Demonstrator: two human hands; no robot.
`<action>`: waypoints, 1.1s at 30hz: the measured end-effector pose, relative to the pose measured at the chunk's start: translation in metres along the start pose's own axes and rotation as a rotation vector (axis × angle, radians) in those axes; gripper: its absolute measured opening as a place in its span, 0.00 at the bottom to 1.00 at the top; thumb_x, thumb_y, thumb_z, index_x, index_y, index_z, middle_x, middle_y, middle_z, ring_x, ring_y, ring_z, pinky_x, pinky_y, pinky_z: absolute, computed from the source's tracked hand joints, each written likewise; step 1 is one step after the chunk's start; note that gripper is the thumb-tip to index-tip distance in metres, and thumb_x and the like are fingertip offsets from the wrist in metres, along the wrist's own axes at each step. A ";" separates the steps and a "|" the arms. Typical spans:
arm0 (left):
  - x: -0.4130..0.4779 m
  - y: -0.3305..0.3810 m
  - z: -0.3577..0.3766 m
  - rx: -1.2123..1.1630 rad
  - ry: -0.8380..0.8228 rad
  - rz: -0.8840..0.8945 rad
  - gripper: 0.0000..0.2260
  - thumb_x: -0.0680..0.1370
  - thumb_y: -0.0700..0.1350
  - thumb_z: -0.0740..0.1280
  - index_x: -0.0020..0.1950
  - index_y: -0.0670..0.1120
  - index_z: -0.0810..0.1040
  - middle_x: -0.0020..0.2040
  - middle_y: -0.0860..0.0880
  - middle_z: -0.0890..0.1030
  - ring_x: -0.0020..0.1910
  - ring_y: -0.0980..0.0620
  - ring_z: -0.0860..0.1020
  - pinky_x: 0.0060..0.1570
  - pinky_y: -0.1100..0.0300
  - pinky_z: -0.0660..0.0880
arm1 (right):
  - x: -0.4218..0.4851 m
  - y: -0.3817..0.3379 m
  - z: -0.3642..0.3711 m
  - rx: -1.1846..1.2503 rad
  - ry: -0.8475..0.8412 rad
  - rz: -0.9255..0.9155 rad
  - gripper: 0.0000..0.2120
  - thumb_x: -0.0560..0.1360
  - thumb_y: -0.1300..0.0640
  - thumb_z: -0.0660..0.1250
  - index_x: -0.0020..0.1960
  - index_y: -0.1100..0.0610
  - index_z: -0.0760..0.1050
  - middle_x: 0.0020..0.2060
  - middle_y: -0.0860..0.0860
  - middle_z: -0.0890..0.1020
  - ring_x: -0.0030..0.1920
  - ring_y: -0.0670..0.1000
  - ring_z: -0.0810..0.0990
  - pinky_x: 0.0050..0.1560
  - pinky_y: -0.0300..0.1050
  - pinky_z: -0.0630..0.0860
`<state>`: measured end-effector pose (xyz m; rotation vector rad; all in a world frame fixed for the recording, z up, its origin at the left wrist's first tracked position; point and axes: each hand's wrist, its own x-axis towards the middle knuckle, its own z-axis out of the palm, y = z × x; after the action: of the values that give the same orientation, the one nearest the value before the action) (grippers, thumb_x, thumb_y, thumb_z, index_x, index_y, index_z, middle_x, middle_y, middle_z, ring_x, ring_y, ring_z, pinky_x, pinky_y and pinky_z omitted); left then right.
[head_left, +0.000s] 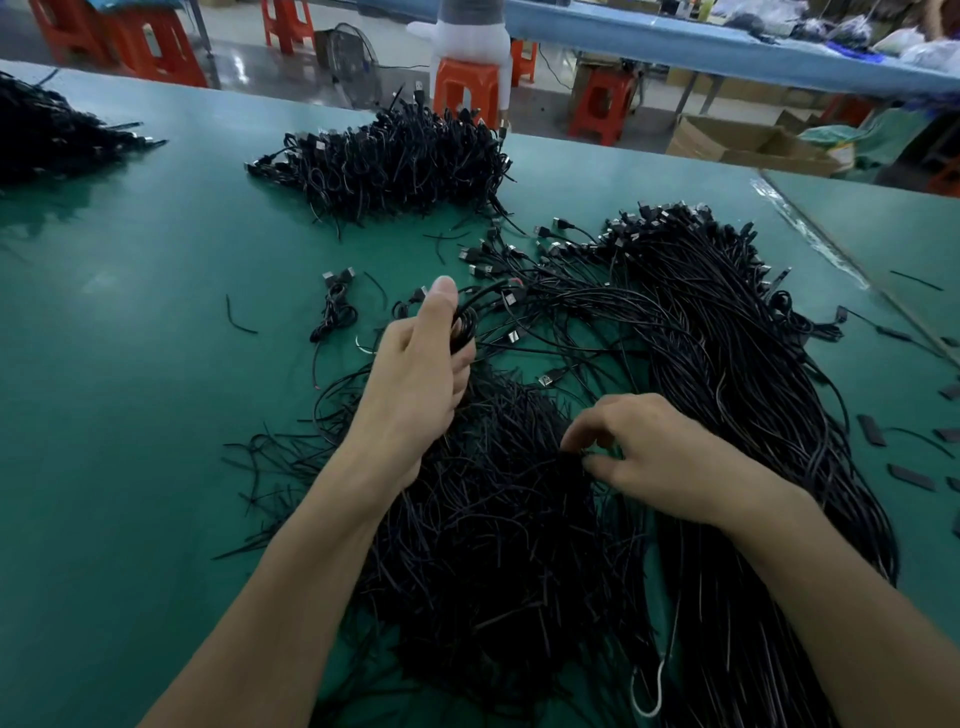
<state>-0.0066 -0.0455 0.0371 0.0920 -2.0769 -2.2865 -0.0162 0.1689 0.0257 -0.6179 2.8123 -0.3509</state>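
Quick count from my bench: two hands, my left hand (415, 384) and right hand (660, 457). Three black cable heaps: far-left heap (47, 135), middle heap (395, 161), long heap (727, 338). One tie pile (493, 519). One coil (465, 325). One small tied bundle (335, 306). Orange stools (465, 88), six at least. One open cardboard box (727, 140).

Whole left side of the bench (130, 364) is lying wide open, with only one small coiled cable (335, 309) sitting there, so the left hand (415, 374) gripping its cable coil (465, 325) is getting free room that way. The tie pile (493, 545) is blocking the near middle, the long cable bundle (727, 389) is walling off the right, and loose plugs (498, 265) are cluttering the gap before the far heap (395, 161).
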 end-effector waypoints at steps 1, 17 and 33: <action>0.000 -0.001 0.000 -0.011 -0.011 0.002 0.24 0.84 0.58 0.53 0.34 0.46 0.57 0.26 0.50 0.59 0.24 0.52 0.54 0.19 0.65 0.54 | 0.000 0.000 0.001 -0.017 -0.018 0.002 0.12 0.78 0.55 0.68 0.60 0.44 0.78 0.50 0.36 0.75 0.53 0.40 0.74 0.59 0.42 0.75; -0.003 0.000 0.004 -0.120 -0.010 0.106 0.29 0.85 0.58 0.52 0.32 0.39 0.64 0.22 0.49 0.62 0.18 0.53 0.56 0.16 0.65 0.55 | -0.009 0.000 -0.013 0.067 0.093 -0.061 0.03 0.78 0.51 0.68 0.51 0.46 0.80 0.44 0.38 0.81 0.47 0.40 0.79 0.52 0.49 0.80; -0.014 0.001 0.017 -0.108 -0.283 0.233 0.12 0.80 0.46 0.58 0.46 0.37 0.71 0.32 0.52 0.73 0.29 0.59 0.71 0.29 0.69 0.69 | -0.006 -0.074 -0.025 0.649 0.558 -0.201 0.14 0.74 0.63 0.73 0.45 0.42 0.81 0.41 0.46 0.81 0.41 0.41 0.79 0.42 0.32 0.74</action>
<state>0.0060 -0.0273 0.0401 -0.4782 -1.9479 -2.3719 0.0105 0.1105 0.0712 -0.7201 2.8318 -1.6071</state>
